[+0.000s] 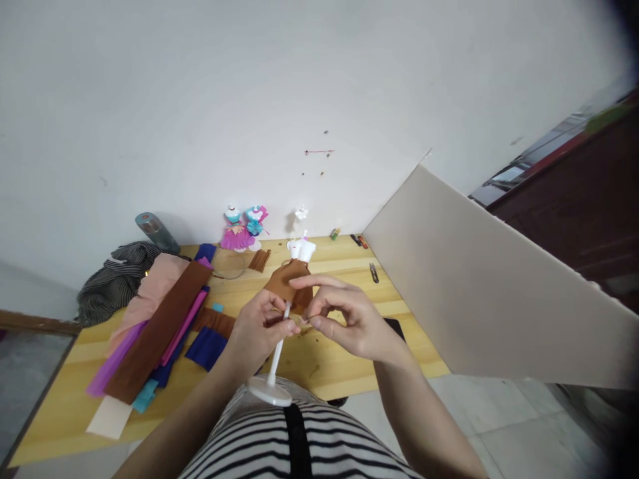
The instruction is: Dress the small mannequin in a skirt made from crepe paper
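A small white mannequin (301,249) dressed in brown cloth (282,279) leans toward me, its round base (269,390) close to my striped shirt. My left hand (254,329) is closed around its white rod (276,356), the thumb crossing in front. Between the two hands is a small pale, thin piece (298,322), too fine to name. My right hand (347,313) pinches at that spot with thumb and fingertips, its index finger stretched over the brown cloth. What the right fingertips hold cannot be made out.
Folded fabrics (157,326) in several colours cover the table's left side, beside a striped cloth (120,276) and a bottle (157,231). Dressed mini mannequins (238,233) stand by the wall. Thread snips (374,273) lie at right, before a pale upright panel (479,279).
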Demonstrator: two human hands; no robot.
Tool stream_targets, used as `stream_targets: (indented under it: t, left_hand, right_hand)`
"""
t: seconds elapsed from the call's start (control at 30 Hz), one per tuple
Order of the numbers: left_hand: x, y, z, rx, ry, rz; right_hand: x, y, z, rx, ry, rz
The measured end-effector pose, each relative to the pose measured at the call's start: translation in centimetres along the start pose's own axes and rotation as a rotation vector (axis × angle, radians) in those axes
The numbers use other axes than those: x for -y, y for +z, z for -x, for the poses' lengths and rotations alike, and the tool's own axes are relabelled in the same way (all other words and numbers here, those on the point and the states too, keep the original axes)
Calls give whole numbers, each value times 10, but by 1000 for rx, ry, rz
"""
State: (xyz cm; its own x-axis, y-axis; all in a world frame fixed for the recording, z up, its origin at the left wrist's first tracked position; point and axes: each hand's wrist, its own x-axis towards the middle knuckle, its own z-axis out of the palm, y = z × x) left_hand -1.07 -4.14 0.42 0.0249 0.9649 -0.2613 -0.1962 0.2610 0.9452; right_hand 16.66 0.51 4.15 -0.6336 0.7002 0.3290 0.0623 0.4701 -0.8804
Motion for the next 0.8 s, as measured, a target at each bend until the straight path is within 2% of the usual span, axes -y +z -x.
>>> stream_targets:
  t: [0.1, 0.27, 0.53, 0.8]
  left_hand:
    - [0, -1, -2, 5, 11, 4]
    - [5, -1, -4, -4, 29, -57]
    - [8, -4, -5, -38, 139, -365]
    - [7, -4, -4, -7, 103, -329]
  right_hand:
    - [1, 7, 0, -20, 22, 9]
    - [-7, 10, 1, -98, 102, -192]
    - [-18, -1, -10, -161, 190, -493]
    - [-22, -9, -15, -191, 229, -568]
